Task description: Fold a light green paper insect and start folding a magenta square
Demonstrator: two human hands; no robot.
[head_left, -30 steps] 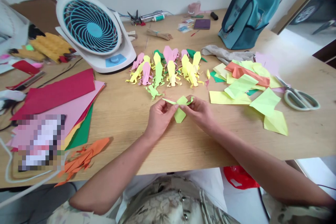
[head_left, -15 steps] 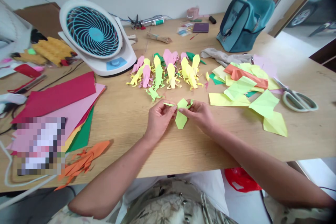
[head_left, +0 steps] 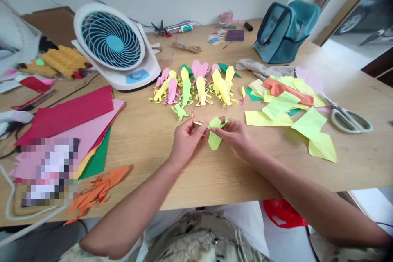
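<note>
Between my two hands is a light green origami figure (head_left: 215,141) with a wide pointed body and thin folded limbs, held just above the table. My left hand (head_left: 188,137) pinches a thin limb at its left side. My right hand (head_left: 235,136) grips the right side, thumb laid across the middle of the body, while a curled limb sticks up by the fingers. Just beyond my hands lies a small green origami figure (head_left: 179,111). Behind it stand several finished paper figures in pink, yellow and green, among them a yellow origami figure (head_left: 201,90).
A fan (head_left: 115,45) stands at the back left, above stacked coloured paper (head_left: 70,112). An orange folded figure (head_left: 101,192) lies near the front left edge. To the right are loose paper sheets (head_left: 281,104), scissors (head_left: 350,118) and a teal bag (head_left: 284,32).
The view has shifted slightly. Both hands keep their hold on the light green figure, whose body has turned a little between them.
</note>
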